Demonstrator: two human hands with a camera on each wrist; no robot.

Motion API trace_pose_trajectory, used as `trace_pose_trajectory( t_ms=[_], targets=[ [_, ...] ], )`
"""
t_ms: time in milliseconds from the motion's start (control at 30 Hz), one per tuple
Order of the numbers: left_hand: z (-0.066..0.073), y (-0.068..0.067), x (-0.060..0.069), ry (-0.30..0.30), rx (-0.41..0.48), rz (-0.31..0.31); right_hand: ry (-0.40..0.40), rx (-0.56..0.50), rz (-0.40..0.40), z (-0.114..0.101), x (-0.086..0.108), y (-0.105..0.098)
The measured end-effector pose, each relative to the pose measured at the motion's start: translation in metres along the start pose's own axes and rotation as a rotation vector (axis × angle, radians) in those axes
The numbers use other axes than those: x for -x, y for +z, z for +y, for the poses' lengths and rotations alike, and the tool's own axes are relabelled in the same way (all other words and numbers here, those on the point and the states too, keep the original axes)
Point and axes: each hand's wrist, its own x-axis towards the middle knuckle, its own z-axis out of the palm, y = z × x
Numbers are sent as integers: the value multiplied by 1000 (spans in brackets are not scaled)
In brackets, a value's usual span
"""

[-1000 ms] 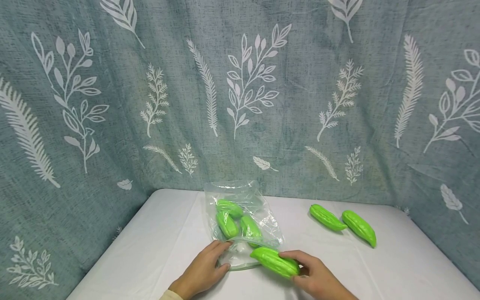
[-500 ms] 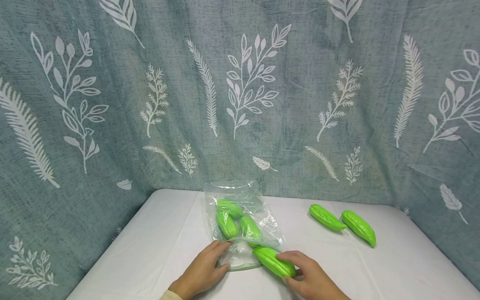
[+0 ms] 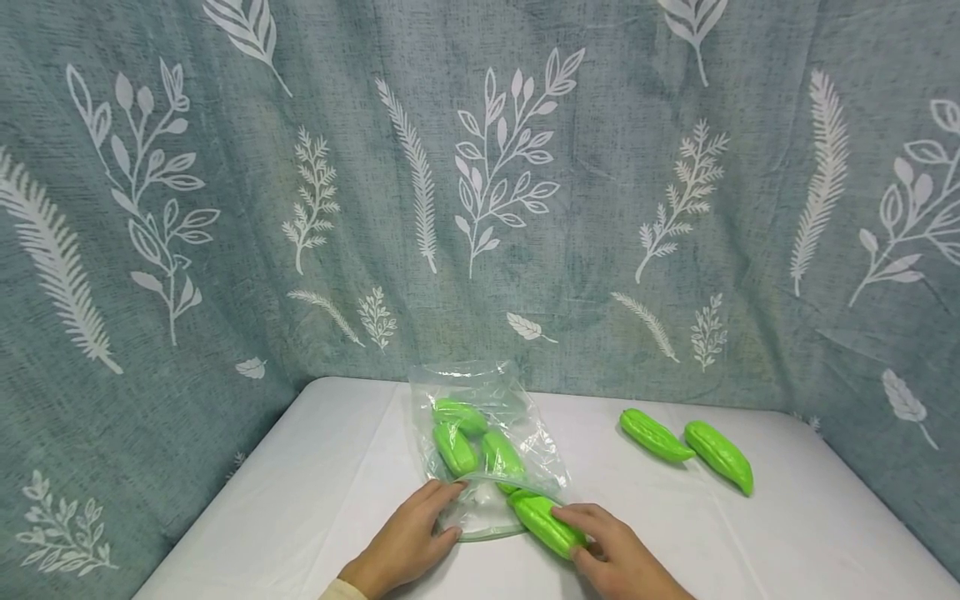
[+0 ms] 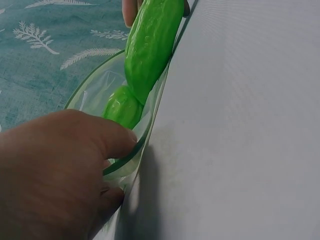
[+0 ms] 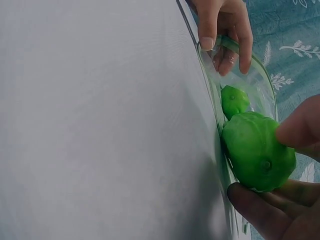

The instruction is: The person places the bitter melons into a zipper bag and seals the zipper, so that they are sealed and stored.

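Observation:
A clear zip bag (image 3: 468, 379) lies on the table with several green bumpy vegetables inside, one of them (image 3: 454, 448) near its left side. My left hand (image 3: 408, 535) holds the left edge of the bag's mouth between thumb and fingers; in the left wrist view the hand (image 4: 65, 165) is at the green rim. My right hand (image 3: 618, 550) grips another green vegetable (image 3: 546, 523), whose tapered end is in the bag's mouth. The right wrist view shows that vegetable (image 5: 257, 150) between thumb and fingers, close against a vegetable (image 5: 234, 101) in the bag.
Two more green vegetables, one (image 3: 654, 435) and beside it another (image 3: 718, 456), lie at the right rear of the white table (image 3: 300, 467). A blue-green curtain (image 3: 570, 250) with white leaf prints hangs behind and at the sides.
The right hand has moved a little to the left with its vegetable, whose tip has gone further into the bag's mouth. The left hand and the bag have hardly moved.

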Motion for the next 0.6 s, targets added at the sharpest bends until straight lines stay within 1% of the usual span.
trace_pose_trajectory(
  t_ms=[133, 367, 600],
  targets=[
    [0, 0, 0, -6, 3, -7, 11, -18, 16, -1, 0, 2],
    [-1, 0, 0, -10, 7, -16, -12, -1, 41, 1, 0, 5],
    [-1, 0, 0, -13, 6, -17, 16, 16, 24, 2, -3, 7]
  ],
)
